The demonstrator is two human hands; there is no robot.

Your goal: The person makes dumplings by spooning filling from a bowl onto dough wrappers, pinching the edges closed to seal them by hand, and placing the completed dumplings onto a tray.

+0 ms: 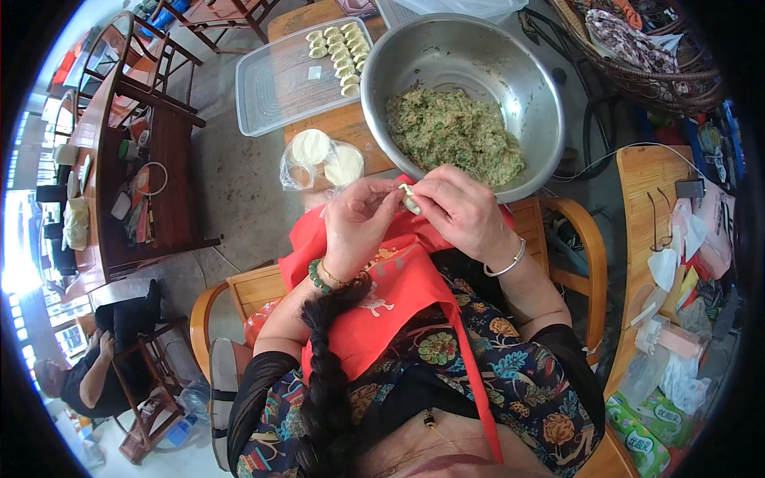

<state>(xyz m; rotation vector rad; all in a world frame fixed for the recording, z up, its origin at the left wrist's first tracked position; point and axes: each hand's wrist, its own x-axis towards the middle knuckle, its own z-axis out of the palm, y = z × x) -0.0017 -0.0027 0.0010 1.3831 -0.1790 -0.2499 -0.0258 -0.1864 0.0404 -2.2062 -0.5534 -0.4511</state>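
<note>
Between my two hands is a small pale dumpling (410, 202), pinched at its edge by the fingertips of both. My left hand (363, 218) has it from the left, and my right hand (460, 209) from the right; fingers cover most of it. Just beyond them stands a large steel bowl (532, 77) holding a green-flecked minced filling (457, 134). Left of the bowl, two stacks of round dough wrappers (311, 147) lie in or on a clear plastic bag (293, 173). Several finished dumplings (340, 54) sit in rows at the right side of a translucent plastic tray (263, 89).
The tray and wrappers rest on a wooden bench (299, 134). A wicker basket (657, 83) with cloth is at upper right. The right-hand wooden table (642, 179) carries eyeglasses (660, 221) and packets. Another person (89, 382) sits at lower left, near a dark wooden desk (155, 179).
</note>
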